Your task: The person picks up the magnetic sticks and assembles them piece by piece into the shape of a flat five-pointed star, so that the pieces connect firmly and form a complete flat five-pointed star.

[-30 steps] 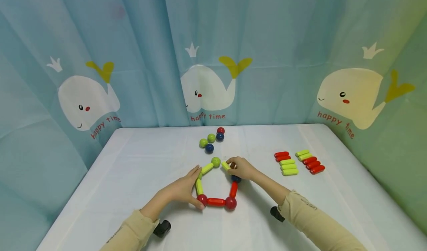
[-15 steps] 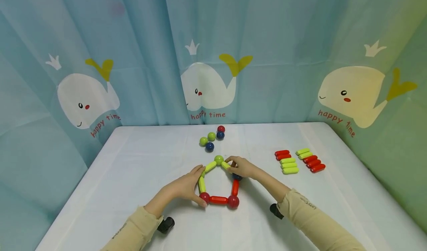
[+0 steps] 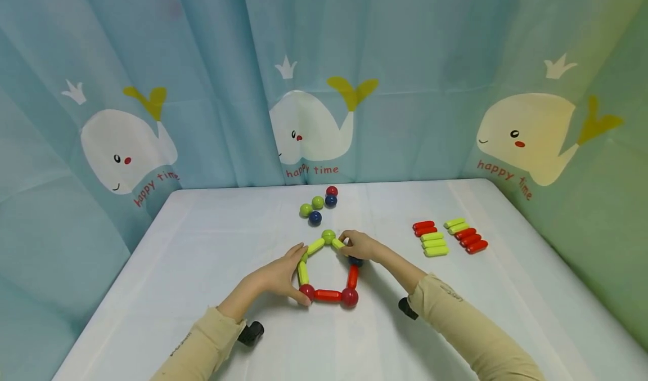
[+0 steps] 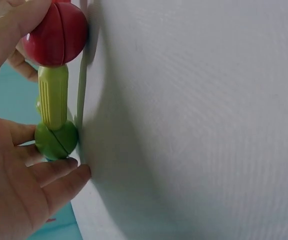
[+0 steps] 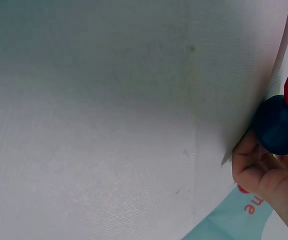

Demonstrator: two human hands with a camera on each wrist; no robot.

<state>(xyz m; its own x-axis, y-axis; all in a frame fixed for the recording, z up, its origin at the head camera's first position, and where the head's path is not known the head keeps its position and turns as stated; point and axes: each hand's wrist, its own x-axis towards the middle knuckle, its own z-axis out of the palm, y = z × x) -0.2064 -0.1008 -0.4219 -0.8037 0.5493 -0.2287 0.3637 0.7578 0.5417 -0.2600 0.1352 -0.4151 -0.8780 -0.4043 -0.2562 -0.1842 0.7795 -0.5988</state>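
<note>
The ring's two near balls (image 3: 350,297) are deep red, its right-hand ball (image 3: 356,261) is navy, and its far ball (image 3: 328,236) and left-hand ball (image 4: 56,140) are green. Two ring rods (image 3: 328,295) are bright red; the other ring rods (image 3: 316,246) are lime yellow. The loose balls (image 3: 315,218) come in green, navy and red, the loose rods (image 3: 436,251) in red and lime yellow. The surface (image 3: 228,218) is white; the sleeves (image 3: 455,319) are beige with dark lettering. The light blue curtain (image 3: 212,88), greenish at right, carries white whales (image 3: 324,133) with mustard-yellow tail fins, white crowns and red lettering.
</note>
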